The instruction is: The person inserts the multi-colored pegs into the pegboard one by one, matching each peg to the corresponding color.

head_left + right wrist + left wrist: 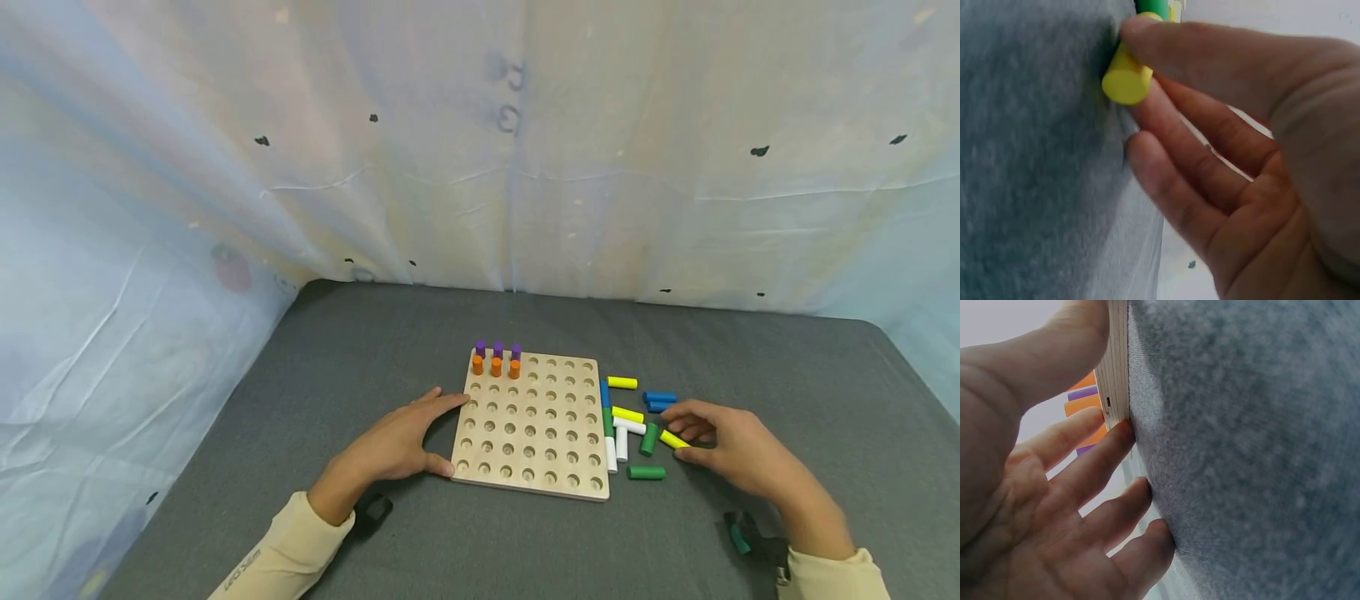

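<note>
A square wooden pegboard point(540, 425) with rows of round holes lies on the grey table. Three purple pegs point(498, 350) stand in its back row at the left, and three orange pegs point(496, 367) stand just in front of them. My left hand point(393, 437) is spread at the board's left side, thumb at the near corner and index fingertip on the edge farther back. To the right of the board, my right hand point(731, 437) pinches a yellow peg point(1127, 78) between thumb and fingers, low over the cloth.
Between board and right hand lie loose pegs: yellow pegs point(622, 383), blue pegs point(660, 397), green pegs point(647, 472) and white pegs point(622, 445). Some lie against the board's right edge. A pale sheet point(480, 208) hangs behind the table point(375, 333).
</note>
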Available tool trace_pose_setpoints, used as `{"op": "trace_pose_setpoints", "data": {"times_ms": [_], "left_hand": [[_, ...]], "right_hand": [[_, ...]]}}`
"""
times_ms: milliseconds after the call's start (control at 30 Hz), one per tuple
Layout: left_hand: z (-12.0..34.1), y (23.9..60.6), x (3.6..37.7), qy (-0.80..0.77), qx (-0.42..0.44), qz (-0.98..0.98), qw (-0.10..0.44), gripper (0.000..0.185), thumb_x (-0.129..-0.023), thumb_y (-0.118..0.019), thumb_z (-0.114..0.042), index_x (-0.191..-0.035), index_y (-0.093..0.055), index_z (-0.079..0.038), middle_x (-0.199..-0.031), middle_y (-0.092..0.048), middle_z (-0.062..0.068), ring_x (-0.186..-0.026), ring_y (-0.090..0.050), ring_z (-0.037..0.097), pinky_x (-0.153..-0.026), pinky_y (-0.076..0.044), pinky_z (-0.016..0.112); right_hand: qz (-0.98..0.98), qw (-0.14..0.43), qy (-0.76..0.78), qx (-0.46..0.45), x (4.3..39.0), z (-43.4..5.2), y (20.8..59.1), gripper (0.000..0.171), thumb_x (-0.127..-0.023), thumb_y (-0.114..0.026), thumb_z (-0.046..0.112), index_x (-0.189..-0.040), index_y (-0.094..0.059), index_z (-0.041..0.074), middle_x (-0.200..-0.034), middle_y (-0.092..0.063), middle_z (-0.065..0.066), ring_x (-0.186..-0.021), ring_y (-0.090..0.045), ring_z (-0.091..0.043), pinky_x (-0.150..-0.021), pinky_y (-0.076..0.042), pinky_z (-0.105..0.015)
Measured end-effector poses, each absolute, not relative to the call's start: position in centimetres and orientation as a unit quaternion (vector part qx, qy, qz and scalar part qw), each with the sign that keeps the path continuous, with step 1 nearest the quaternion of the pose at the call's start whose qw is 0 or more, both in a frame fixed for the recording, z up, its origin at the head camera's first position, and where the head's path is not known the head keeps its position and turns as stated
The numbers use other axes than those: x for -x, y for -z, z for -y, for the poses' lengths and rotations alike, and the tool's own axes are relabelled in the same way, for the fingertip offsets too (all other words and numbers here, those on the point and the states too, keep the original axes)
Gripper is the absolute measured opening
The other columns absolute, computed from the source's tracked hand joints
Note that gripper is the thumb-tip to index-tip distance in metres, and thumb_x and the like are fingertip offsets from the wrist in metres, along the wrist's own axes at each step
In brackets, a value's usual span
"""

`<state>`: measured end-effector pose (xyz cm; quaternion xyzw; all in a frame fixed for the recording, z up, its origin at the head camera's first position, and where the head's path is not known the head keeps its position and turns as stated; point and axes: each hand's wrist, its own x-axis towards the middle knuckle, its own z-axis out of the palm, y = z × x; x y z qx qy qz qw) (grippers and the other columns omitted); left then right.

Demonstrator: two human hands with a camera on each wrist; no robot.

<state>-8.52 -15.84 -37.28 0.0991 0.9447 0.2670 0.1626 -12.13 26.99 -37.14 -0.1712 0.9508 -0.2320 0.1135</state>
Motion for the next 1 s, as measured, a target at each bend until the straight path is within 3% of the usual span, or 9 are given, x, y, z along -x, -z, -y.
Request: {"op": "trace_pose_setpoints", "data": {"times_ms": [167,467,1000], "left_hand": [[15.76,37.38,8.51,-0.265,-0.1,-0.945,0.163,0.094,-0.07,-0.089,-0.029,-0.152,-0.042,-0.031,-0.163,-0.03,0.013,-0.151,-0.028,0.035,-0.111,-0.033,0.065],[15.88,37.31,8.55,-0.263,-0.106,-0.945,0.16,0.093,-0.072,-0.088,-0.029,-0.152,-0.041,-0.031,-0.163,-0.03,0.014,-0.151,-0.028,0.035,-0.111,-0.034,0.064],[16.02,37.44,8.64,-0.258,-0.108,-0.947,0.16,0.093,-0.072,-0.088,-0.031,-0.152,-0.041,-0.032,-0.162,-0.031,0.013,-0.151,-0.028,0.035,-0.111,-0.034,0.063]], "right_hand": [[-0.956,0.119,0.208,0.17,12.19,-27.44,37.24,0.034,-0.085,-0.079,0.021,-0.117,-0.069,0.016,-0.1,-0.07,0.005,-0.087,-0.062,-0.007,-0.071,-0.051,-0.026],[-0.957,0.116,0.205,0.167,12.31,-27.02,37.43,0.031,-0.086,-0.077,0.025,-0.115,-0.07,0.017,-0.099,-0.07,0.006,-0.087,-0.062,-0.009,-0.073,-0.051,-0.031],[-0.956,0.081,0.22,0.174,12.29,-26.75,37.36,0.029,-0.087,-0.075,0.014,-0.116,-0.07,0.016,-0.103,-0.07,0.002,-0.089,-0.063,-0.01,-0.074,-0.053,-0.035]]}}
